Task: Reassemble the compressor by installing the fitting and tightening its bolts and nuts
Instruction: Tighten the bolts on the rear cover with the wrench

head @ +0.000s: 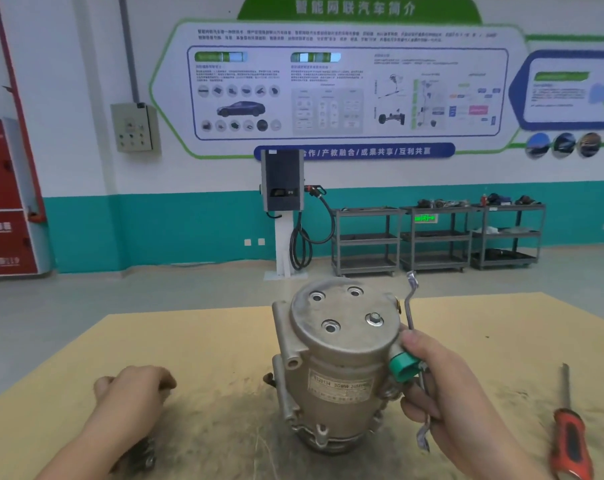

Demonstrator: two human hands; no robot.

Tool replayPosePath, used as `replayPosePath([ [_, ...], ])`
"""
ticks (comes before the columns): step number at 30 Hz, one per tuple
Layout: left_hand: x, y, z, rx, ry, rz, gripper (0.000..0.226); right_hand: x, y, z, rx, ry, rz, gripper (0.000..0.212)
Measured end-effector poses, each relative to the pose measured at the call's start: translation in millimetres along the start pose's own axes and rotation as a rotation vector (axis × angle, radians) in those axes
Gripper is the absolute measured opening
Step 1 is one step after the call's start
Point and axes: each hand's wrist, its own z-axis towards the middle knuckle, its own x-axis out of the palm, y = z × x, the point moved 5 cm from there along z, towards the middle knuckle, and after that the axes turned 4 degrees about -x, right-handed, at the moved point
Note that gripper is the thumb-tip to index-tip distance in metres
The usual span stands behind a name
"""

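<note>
On the yellow surface (224, 341) the compressor (338, 368) stood upright. One bolt (374, 319) sat in its end cap; three holes gaped unfilled. My right hand (446, 386) gripped a wrench (411, 306) against the housing, and my left hand (134, 386) had its fingers curled over something I couldn't identify.

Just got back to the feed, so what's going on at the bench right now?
A person is reassembling a compressor standing upright on the table. The right hand holds a wrench against the compressor's side. The left hand rests curled on the table; whether it holds anything is unclear. One bolt sits in the top plate; three holes are empty. A red screwdriver lies at right.
</note>
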Motion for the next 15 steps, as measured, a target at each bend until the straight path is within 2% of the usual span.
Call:
replayPosePath([
  [3,-72,-55,-28,0.159,-0.188,-0.751,0.023,-2,0,1,0.004,-0.008,0.001,0.023],
  [5,-114,-99,-55,0.338,-0.175,-1.146,0.017,-3,-2,0,0.016,-0.026,0.003,0.026],
  [6,-127,-121,-68,0.442,-0.12,-1.236,0.016,-4,-4,0,0.024,-0.04,0.004,0.029],
  [8,-134,-155,-90,0.583,-0.032,-1.226,0.02,-4,-5,-1,0.039,-0.063,0.015,0.026],
  [9,-132,-165,-96,0.608,-0.053,-1.164,0.022,-3,-5,-2,0.046,-0.063,0.021,0.024],
  [13,-131,-171,-102,0.644,-0.336,-0.911,0.018,0,-4,-4,0.042,-0.046,0.009,0.027],
  [15,-135,-172,-103,0.687,-0.408,-0.774,0.016,0,-5,-4,0.044,-0.058,0.002,0.028],
])
